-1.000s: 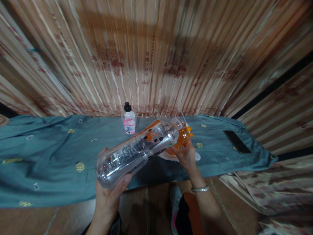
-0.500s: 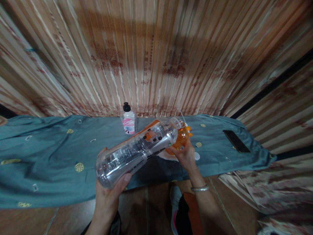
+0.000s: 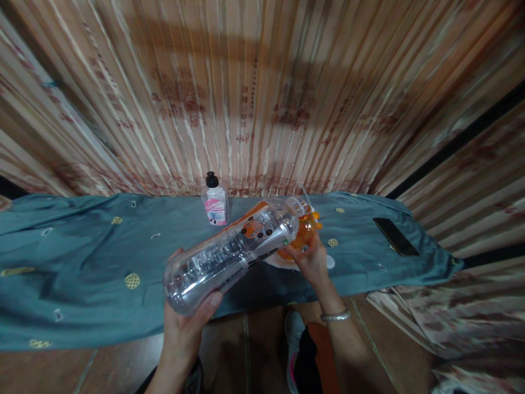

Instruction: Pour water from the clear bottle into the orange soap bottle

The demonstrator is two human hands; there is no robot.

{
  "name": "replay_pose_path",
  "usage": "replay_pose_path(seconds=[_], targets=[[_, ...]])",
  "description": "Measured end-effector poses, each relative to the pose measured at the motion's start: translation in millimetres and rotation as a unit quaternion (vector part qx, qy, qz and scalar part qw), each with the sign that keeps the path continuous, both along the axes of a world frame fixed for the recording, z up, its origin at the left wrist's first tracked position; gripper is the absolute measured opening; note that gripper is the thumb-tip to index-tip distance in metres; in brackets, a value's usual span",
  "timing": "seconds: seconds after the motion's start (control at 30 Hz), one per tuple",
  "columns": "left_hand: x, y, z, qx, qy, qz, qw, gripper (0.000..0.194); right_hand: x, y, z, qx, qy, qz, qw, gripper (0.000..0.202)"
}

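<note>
My left hand (image 3: 188, 323) is wrapped around the base of a large clear plastic bottle (image 3: 213, 268) with an orange printed design. The bottle lies tilted, its open mouth up and to the right. Under that mouth is an orange see-through container (image 3: 305, 232) with orange knobs at its right side and a thin clear stick or straw rising from it. My right hand (image 3: 310, 260) grips this container from the front, fingertips near the bottle's neck. Much of the container is hidden behind the bottle and hand. A white rim (image 3: 283, 264) shows beneath it.
A small bottle with a black cap and pink label (image 3: 216, 205) stands upright left of centre. To the right lies a black phone (image 3: 396, 236). A small white disc (image 3: 330, 262) sits beside my right hand. Teal cloth (image 3: 90, 246) covers the table; a pleated curtain (image 3: 254, 98) hangs behind.
My left hand and the base of the clear bottle have shifted slightly right. My right hand stays on the orange container.
</note>
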State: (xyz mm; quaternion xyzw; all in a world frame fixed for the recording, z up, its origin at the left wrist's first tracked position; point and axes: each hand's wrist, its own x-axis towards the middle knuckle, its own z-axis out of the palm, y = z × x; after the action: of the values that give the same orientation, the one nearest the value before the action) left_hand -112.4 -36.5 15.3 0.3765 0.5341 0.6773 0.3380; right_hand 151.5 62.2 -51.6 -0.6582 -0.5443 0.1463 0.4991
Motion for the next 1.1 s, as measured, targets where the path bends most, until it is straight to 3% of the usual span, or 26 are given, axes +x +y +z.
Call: replay_pose_path(seconds=[0.33,0.73,1.1], targets=[[-0.3,-4.4,-2.2,-0.034,-0.064,-0.019,0.997,0.111,-0.6,-0.9,4.7,-0.009,0.012,0.005,1.0,0.076],[5.0,-5.8,2.3,-0.034,-0.033,0.015,0.999,0.106,-2.6,-1.4,6.8,0.001,0.008,-0.003,1.0,0.066],[1.6,-6.3,-3.4,-0.026,-0.066,-0.013,0.997,0.102,-2.0,-2.3,8.5,0.006,0.024,0.003,1.0,0.065]])
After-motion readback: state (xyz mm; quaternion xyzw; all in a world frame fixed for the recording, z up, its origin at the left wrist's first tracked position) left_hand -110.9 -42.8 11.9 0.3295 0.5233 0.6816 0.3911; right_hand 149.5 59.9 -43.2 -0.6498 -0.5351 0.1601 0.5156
